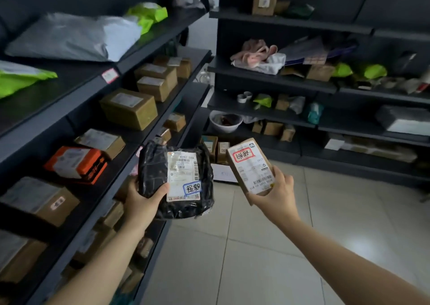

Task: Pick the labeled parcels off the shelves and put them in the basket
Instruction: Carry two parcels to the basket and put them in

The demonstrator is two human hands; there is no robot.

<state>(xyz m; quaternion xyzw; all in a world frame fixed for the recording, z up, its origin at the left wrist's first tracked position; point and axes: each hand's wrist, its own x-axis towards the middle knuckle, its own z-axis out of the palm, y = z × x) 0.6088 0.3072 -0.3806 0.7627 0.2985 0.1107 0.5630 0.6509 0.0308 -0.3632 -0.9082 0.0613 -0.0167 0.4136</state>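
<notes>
With left hand, grips black parcel at lower-left edge; with right hand, clasps cardboard box by near end, long axis up-left; basket unseen.

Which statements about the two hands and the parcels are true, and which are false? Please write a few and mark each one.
1. The left hand holds a black parcel wrapped in plastic. True.
2. The right hand is empty. False: it grips a small cardboard box.
3. The black parcel carries a blue-bordered sticker with handwriting. True.
4. The handwritten sticker on the cardboard box has a green border. False: it is a red-bordered sticker.
5. An orange parcel lies on a shelf to the person's left. True.
</notes>
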